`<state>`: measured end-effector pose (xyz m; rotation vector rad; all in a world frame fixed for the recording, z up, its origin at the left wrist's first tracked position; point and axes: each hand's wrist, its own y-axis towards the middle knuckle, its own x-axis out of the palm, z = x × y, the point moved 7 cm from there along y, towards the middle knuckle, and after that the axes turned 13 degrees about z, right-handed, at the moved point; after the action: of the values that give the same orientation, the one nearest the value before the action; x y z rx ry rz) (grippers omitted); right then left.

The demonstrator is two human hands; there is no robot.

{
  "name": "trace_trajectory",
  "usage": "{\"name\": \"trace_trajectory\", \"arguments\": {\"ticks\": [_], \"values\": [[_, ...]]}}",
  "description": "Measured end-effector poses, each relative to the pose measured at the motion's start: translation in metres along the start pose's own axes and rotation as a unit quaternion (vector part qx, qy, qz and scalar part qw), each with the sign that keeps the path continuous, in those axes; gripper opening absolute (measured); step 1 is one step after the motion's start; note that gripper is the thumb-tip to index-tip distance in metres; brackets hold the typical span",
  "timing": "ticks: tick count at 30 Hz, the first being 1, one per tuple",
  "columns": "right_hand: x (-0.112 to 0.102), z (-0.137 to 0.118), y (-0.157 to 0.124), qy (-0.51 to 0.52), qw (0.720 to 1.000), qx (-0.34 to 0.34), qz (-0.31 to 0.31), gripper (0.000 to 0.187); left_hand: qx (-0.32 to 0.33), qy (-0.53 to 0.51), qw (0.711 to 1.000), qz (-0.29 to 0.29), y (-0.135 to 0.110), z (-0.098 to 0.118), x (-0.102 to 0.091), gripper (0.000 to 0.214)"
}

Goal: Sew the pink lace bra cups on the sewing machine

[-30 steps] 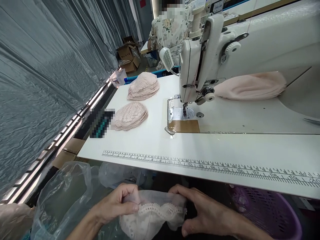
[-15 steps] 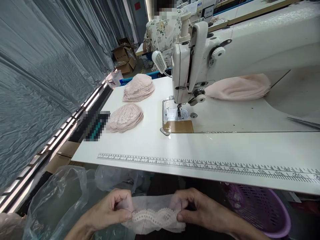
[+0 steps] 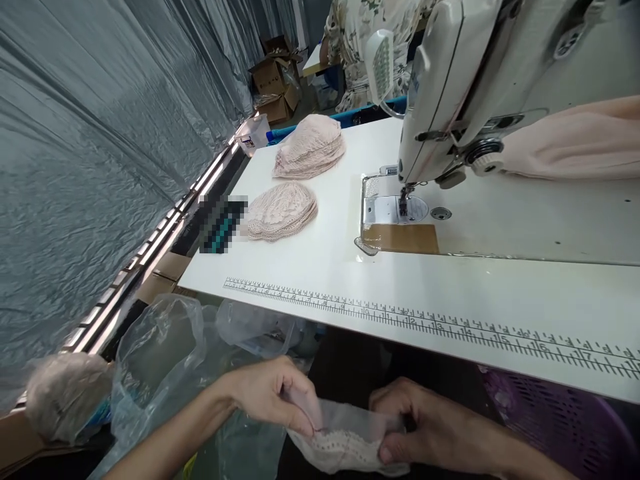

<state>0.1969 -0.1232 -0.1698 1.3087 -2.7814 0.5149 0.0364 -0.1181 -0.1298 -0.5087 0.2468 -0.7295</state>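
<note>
Between my two hands, below the table's front edge, stretches a sheer white fabric piece with a scalloped lace trim point(image 3: 347, 445). My left hand point(image 3: 280, 397) pinches its left end between thumb and fingers. The right end is gripped by my right hand point(image 3: 407, 423), thumb in front. Up on the white table point(image 3: 320, 273) lie a nearer stack of pale pink lace pieces point(image 3: 284, 212) and a farther pink stack point(image 3: 311, 147). To their right stands a sewing machine point(image 3: 435, 127), its needle over the metal plate.
A printed ruler point(image 3: 415, 319) runs along the table's front edge. Clear plastic bags point(image 3: 160, 353) hang at the lower left; a purple basket point(image 3: 560, 420) sits under the table at right. Pink fabric point(image 3: 575, 143) lies behind the machine head. A person in a floral top point(image 3: 373, 47) is beyond.
The view has shifted, so the table and machine sit further right. My left hand has lifted its end of the lace-trimmed fabric, which now slants; both hands keep hold.
</note>
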Motion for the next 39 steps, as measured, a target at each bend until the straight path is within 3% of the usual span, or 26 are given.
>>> {"name": "trace_trajectory", "arguments": {"ticks": [6, 12, 19, 27, 30, 35, 39], "values": [[-0.001, -0.015, 0.0, -0.025, 0.999, -0.033, -0.009, 0.028, 0.013, 0.02, 1.0, 0.009, 0.006, 0.001, 0.0, 0.032], [0.005, -0.024, 0.011, -0.039, 0.997, -0.058, 0.046, 0.034, 0.004, 0.043, 0.998, 0.056, 0.011, 0.006, 0.0, 0.021], [0.002, -0.03, 0.004, -0.029, 0.997, -0.069, 0.004, 0.029, -0.007, 0.048, 0.997, 0.064, 0.016, 0.01, 0.003, 0.018], [-0.001, -0.026, 0.006, -0.017, 0.999, -0.037, 0.018, 0.042, -0.033, 0.02, 0.998, 0.052, 0.024, 0.005, 0.009, 0.027], [-0.001, -0.026, 0.002, -0.02, 0.999, -0.034, 0.014, 0.036, -0.041, 0.006, 0.998, 0.042, 0.027, 0.001, 0.013, 0.034], [-0.002, -0.02, 0.004, -0.031, 0.997, -0.021, 0.061, 0.031, -0.053, -0.03, 0.997, 0.038, 0.032, 0.003, 0.019, 0.041], [-0.003, -0.016, 0.003, -0.019, 0.998, -0.021, 0.063, 0.042, -0.028, 0.017, 0.998, 0.062, 0.032, 0.005, 0.015, 0.042]]}}
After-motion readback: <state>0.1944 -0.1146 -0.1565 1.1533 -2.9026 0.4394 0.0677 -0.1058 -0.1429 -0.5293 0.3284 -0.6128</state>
